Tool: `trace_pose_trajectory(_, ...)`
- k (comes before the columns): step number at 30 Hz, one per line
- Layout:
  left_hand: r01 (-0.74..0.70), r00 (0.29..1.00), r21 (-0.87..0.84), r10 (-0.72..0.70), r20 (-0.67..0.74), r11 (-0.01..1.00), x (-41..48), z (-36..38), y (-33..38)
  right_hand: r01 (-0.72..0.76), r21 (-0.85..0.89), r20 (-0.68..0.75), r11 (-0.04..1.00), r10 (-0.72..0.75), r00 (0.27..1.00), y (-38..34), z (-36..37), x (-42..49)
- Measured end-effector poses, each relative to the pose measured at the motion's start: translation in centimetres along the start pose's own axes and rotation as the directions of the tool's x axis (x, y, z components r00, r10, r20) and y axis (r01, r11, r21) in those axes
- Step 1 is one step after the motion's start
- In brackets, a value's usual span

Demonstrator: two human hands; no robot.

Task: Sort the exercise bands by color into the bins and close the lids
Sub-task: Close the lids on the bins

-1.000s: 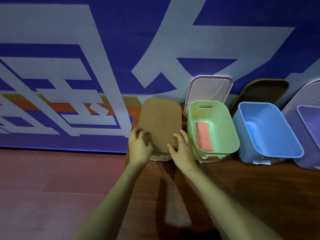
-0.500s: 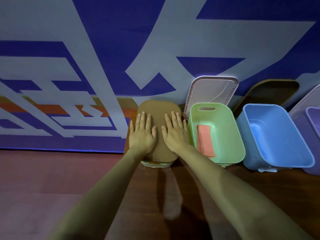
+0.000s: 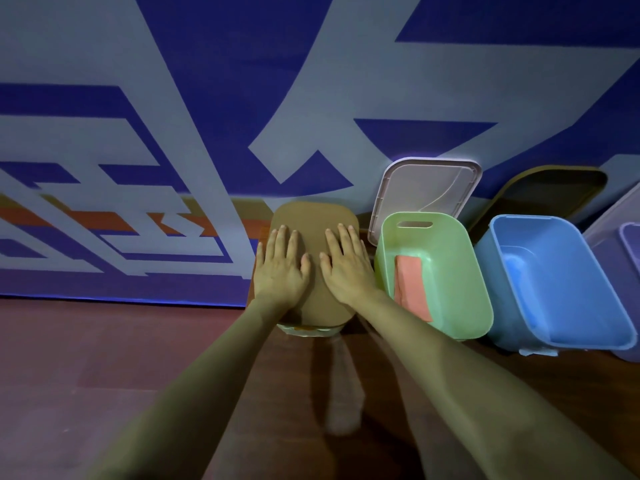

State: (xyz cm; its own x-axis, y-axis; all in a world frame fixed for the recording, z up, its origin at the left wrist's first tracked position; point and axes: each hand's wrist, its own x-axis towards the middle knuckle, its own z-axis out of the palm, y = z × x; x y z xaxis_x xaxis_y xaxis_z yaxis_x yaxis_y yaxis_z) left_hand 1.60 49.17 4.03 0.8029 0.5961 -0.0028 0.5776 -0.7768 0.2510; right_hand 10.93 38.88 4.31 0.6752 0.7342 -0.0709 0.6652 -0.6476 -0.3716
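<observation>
A brown lid (image 3: 313,216) lies flat on top of the leftmost bin (image 3: 310,330), whose pale front edge shows beneath it. My left hand (image 3: 281,268) and my right hand (image 3: 346,266) press side by side on that lid with straight, spread fingers. To the right stands an open green bin (image 3: 464,271) with a folded pink exercise band (image 3: 412,292) inside. Behind it its clear lid (image 3: 427,190) leans on the wall. Further right is an open blue bin (image 3: 568,306), with nothing clearly visible inside it.
A dark brown lid (image 3: 550,190) leans on the wall behind the blue bin. A purple bin (image 3: 620,258) is cut off at the right edge. The bins stand on a wooden table (image 3: 346,393) against a blue and white banner wall (image 3: 242,98). Reddish floor (image 3: 86,358) lies to the left.
My hands went from curled fingers gripping the lid's near end to lying flat on top of it. The lid dropped from tilted to level on the bin.
</observation>
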Motion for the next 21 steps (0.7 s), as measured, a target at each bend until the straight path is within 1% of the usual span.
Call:
trace_pose_trajectory(3,-0.001,1.000,-0.026,0.001,0.017,1.000,0.0,-0.8,0.4,-0.010,0.047,0.094,0.999,0.006,0.996,0.1,-1.0,0.1)
trace_pose_trajectory(5,0.014,0.999,0.000,-0.014,0.040,1.000,0.4,-1.5,1.0,0.004,0.044,0.123,0.999,-0.010,0.992,0.4,-2.3,0.3)
trace_pose_trajectory(7,0.026,0.999,0.035,-0.028,0.040,0.999,0.8,-2.7,2.2,0.049,0.052,0.047,0.997,-0.052,0.998,1.2,-3.9,0.4)
trace_pose_trajectory(9,-0.005,1.000,0.027,0.004,0.021,1.000,1.2,-3.6,4.1,0.092,0.043,-0.085,0.995,-0.088,0.992,2.6,-5.8,0.3)
trace_pose_trajectory(11,-0.076,0.997,-0.053,0.075,-0.029,0.996,1.5,-4.6,6.6,0.075,0.035,-0.165,0.997,-0.068,0.984,4.5,-7.8,0.1)
trace_pose_trajectory(13,-0.121,0.992,-0.206,0.112,-0.057,0.971,2.0,-5.3,9.6,0.019,0.037,-0.193,0.999,-0.011,0.981,6.9,-9.8,-0.1)
trace_pose_trajectory(15,-0.061,0.998,-0.342,0.061,-0.011,0.938,2.9,-5.8,12.4,-0.036,0.049,-0.212,0.998,0.046,0.976,9.5,-11.7,-0.3)
trace_pose_trajectory(18,0.024,0.997,-0.464,0.012,0.073,0.885,4.8,-5.9,16.0,-0.124,0.103,-0.262,0.987,0.147,0.954,12.9,-14.1,0.0)
trace_pose_trajectory(21,0.177,0.983,-0.626,-0.104,0.153,0.759,6.3,-5.9,18.6,-0.211,0.236,-0.307,0.949,0.278,0.910,15.2,-15.8,0.9)
